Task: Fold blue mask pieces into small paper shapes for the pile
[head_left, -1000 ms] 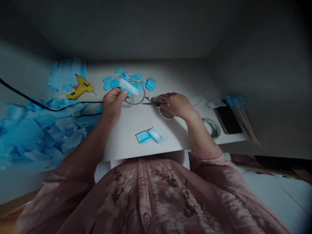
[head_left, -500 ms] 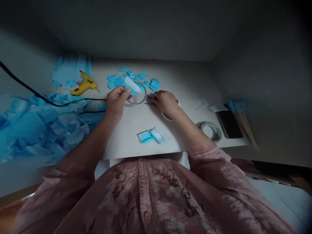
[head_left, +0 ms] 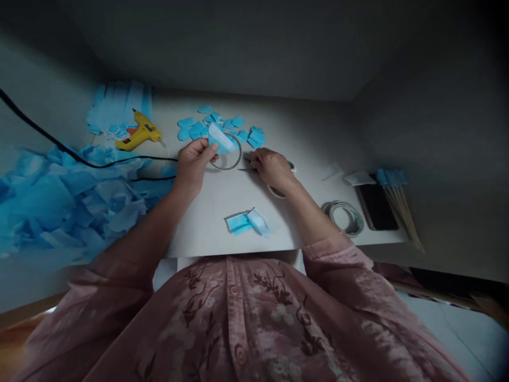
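My left hand [head_left: 195, 162] pinches a blue-and-white piece of mask fabric [head_left: 220, 139] together with a thin pale ring [head_left: 233, 165], the fabric lying across the ring's upper left part. Just to the right, my right hand [head_left: 272, 167] is closed on a pair of scissors. The narrow scissor blades [head_left: 247, 169] point left toward the ring, and pale handle loops [head_left: 277, 192] show partly from under the hand. Beyond both hands lie several small cut blue pieces [head_left: 196, 129]. Nearer me on the table is a folded blue-and-white scrap [head_left: 247, 222].
At left are a yellow glue gun [head_left: 141, 131] with a black cord [head_left: 95, 165], stacked masks [head_left: 119, 106] and a heap of blue scraps [head_left: 79, 207]. At right are tape rolls [head_left: 357, 220], a dark phone [head_left: 377, 207] and blue-tipped sticks [head_left: 403, 204]. Walls [head_left: 238, 48] enclose the table.
The view has shifted slightly. Both hands keep nearly the same pose, with the fabric and ring still in the left hand and the scissors under the right.
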Available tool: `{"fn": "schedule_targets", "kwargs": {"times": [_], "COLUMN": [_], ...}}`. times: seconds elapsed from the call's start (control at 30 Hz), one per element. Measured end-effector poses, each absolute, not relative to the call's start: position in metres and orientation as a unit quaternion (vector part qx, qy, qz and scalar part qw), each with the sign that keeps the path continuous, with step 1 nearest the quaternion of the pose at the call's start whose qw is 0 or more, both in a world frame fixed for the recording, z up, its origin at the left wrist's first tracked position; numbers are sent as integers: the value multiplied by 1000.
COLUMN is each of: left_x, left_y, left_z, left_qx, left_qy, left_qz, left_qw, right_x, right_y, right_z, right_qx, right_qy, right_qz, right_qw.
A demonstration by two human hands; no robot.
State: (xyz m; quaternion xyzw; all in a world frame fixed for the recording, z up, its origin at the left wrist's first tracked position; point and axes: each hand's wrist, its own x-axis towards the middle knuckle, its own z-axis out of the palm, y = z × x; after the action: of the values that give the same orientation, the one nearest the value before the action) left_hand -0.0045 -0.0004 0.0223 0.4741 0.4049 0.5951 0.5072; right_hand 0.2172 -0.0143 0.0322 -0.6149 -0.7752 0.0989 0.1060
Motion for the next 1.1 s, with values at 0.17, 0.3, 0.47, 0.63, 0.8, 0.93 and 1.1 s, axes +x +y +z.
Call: {"fn": "schedule_targets", "kwargs": {"times": [0.17, 0.3, 0.47, 0.63, 0.8, 0.93, 1.1], "left_x": [-4, -3, -2, -2, 0, 1, 1], "left_y": [1, -2, -5, -6, -10, -13, -12], "left_z": [18, 18, 18, 15, 20, 23, 21], "left_qx": [470, 478, 493, 505, 516, 519, 518], "left_qy": [396, 390, 400, 405, 400, 379, 380], "left_qz": [603, 600, 583, 560, 520, 497, 491], "left_qw": [508, 510, 507, 517, 551, 583, 588], "right_x": [235, 239, 234, 220, 212, 210, 207], "right_y": [-7, -8, -14, -24, -38, -42, -44], "right_z": [18, 19, 30, 37, 39, 40, 46], "right_qx": [-578, -525, -489, -517, -518, -494, -489], "right_qy": [-692, -630, -636, -702, -748, -791, -813], "right_qz": [311, 425, 414, 277, 175, 159, 147], "right_qw": [299, 383, 431, 404, 376, 324, 280]}}
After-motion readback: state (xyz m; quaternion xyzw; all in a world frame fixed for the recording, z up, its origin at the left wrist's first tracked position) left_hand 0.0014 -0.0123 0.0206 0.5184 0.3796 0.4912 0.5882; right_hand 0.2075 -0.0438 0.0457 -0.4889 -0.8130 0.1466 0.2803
